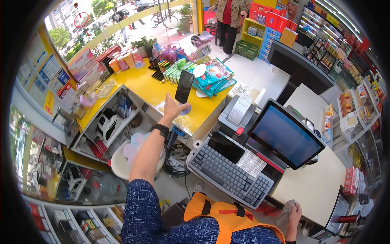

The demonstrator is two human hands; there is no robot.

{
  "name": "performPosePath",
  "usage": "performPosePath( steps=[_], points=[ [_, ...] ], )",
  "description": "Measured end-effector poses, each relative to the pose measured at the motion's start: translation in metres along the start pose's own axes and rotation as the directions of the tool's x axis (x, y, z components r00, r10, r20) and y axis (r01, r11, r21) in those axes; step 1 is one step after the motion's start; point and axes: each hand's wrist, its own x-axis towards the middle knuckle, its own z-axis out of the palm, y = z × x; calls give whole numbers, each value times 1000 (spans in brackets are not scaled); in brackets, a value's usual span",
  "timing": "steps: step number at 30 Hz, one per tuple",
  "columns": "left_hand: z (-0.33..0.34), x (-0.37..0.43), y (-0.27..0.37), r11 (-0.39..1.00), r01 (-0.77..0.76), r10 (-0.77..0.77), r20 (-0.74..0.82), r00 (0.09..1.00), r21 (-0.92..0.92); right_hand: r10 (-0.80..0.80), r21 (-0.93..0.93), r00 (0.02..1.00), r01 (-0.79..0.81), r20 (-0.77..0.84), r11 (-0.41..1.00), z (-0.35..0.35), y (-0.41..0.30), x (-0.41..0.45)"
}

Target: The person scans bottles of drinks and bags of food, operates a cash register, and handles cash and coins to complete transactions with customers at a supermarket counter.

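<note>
My left hand point(174, 107) reaches over the yellow counter point(201, 117), fingers apart, beside a dark-screened smartphone point(184, 86) that stands upright on a round pale purple stand point(186, 110). The thumb is at the stand; whether the fingers grip it I cannot tell. Low at the right, my right hand point(295, 213) is closed on a crumpled grey cloth point(286, 210), near the edge of the cream counter. Between the hands lies a grey keyboard point(225, 170), with a black phone point(226, 147) and a printed sheet point(251, 163) on top of it.
Teal packets point(213, 76) and small green boxes point(179, 68) lie beyond the smartphone. A monitor point(286, 134) and a receipt printer point(236, 111) stand behind the keyboard. A white stool point(120, 161) is below my left forearm. A person point(227, 21) stands beyond the counter, near a green crate point(246, 49).
</note>
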Motion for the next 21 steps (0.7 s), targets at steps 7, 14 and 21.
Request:
performPosePath(
  steps=[7, 14, 21],
  points=[
    [39, 43, -13, 984, -111, 118, 40, 992, -139, -15, -27, 993, 12, -114, 1000, 86, -73, -58],
    [51, 55, -25, 959, -138, 152, 36, 988, -246, -42, 91, 991, 54, -131, 994, 121, -85, -72],
    [58, 53, -22, 956, -164, 145, -97, 985, -242, -20, 130, 986, 43, -168, 991, 139, -72, -68]
  ],
)
